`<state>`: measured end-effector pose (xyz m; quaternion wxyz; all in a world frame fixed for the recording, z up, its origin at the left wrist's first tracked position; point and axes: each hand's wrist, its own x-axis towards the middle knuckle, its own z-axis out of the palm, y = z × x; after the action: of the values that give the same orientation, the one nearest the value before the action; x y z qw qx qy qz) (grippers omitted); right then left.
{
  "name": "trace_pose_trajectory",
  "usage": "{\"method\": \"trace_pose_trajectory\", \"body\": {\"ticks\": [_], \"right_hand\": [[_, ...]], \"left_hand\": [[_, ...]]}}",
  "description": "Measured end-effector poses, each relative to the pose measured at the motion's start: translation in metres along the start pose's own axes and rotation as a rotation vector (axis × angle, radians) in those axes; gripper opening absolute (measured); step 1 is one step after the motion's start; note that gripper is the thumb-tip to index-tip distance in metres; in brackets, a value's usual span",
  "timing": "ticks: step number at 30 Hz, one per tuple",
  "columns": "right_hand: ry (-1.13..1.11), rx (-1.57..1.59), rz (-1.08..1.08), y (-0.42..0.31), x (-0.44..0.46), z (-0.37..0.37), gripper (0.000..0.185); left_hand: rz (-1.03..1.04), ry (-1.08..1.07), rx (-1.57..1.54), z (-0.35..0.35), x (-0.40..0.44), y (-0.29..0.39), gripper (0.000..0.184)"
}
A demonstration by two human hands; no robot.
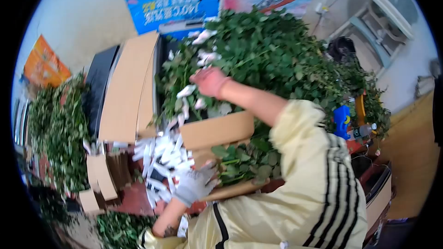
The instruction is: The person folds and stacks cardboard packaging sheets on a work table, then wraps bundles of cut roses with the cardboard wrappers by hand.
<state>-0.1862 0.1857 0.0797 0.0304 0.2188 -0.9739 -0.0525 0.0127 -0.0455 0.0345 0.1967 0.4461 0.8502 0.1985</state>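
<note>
My left hand (196, 184), in a whitish glove, lies at the left end of a bunch of leafy stems (251, 160) on brown cardboard (217, 130). Its fingers look stretched out and apart, touching the cardboard. My right hand (211, 82), in a pink glove, reaches into a large pile of leafy green stems (263, 50). The fingers are bent together near pale, white-wrapped flower heads (186, 91); what they hold is hidden. A heap of white paper strips (161, 159) lies to the left of the cardboard.
Large cardboard sheets (127, 92) stand at the left of the pile. Folded cardboard pieces (104, 175) sit lower left, by more greenery (60, 133). A blue tape dispenser (342, 121) and a plastic bottle (362, 132) are at the right. A white chair (374, 23) stands behind.
</note>
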Motion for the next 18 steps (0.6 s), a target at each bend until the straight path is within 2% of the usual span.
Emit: {"method": "trace_pose_trajectory", "body": {"ticks": [1,3,5,7,9,10,11,12,13,14,15,16,17,18], "right_hand": [[-0.096,-0.107,0.066,0.009,0.019,0.016,0.033],[-0.212,-0.232,0.003,0.023,0.033,0.047,0.030],[-0.356,-0.174,0.020,0.027,0.042,0.065,0.026],[-0.336,-0.240,0.028,0.034,0.037,0.067,0.021],[0.085,-0.325,0.041,0.050,0.023,0.059,0.019],[0.145,-0.324,0.079,0.051,-0.007,-0.006,0.026],[0.467,-0.246,0.115,0.078,-0.017,-0.025,0.026],[0.526,-0.264,0.262,0.090,-0.039,-0.079,0.026],[0.586,-0.427,0.355,0.106,-0.064,-0.125,0.027],[0.247,-0.806,0.420,0.221,-0.067,-0.127,0.028],[0.546,-0.609,0.506,0.208,-0.108,-0.179,0.028],[0.897,-0.259,0.485,0.179,-0.151,-0.224,0.028],[1.112,-0.007,0.398,0.164,-0.179,-0.257,0.028],[1.249,0.171,0.290,0.148,-0.202,-0.281,0.029]], "left_hand": [[0.007,0.011,-0.029,-0.001,0.001,0.002,0.045],[-0.040,-0.012,-0.039,0.005,0.002,0.001,0.047],[-0.035,-0.030,-0.022,-0.004,0.003,0.008,0.049],[-0.069,-0.081,-0.058,-0.002,0.002,0.008,0.053],[-0.029,-0.085,-0.059,0.005,-0.001,0.006,0.056],[-0.032,-0.073,-0.033,0.001,0.000,0.008,0.056],[-0.036,-0.064,-0.014,-0.001,0.001,0.009,0.055],[0.025,-0.018,0.020,-0.002,-0.002,0.009,0.050],[0.088,0.021,0.045,-0.003,-0.005,0.009,0.045],[0.052,0.011,0.029,-0.006,-0.005,0.013,0.045],[0.025,0.006,0.025,-0.008,-0.005,0.016,0.046],[0.029,0.037,0.012,-0.005,-0.005,0.014,0.047],[0.030,0.074,0.004,-0.002,-0.005,0.014,0.049],[-0.016,0.018,0.020,-0.005,-0.005,0.016,0.052]]}}
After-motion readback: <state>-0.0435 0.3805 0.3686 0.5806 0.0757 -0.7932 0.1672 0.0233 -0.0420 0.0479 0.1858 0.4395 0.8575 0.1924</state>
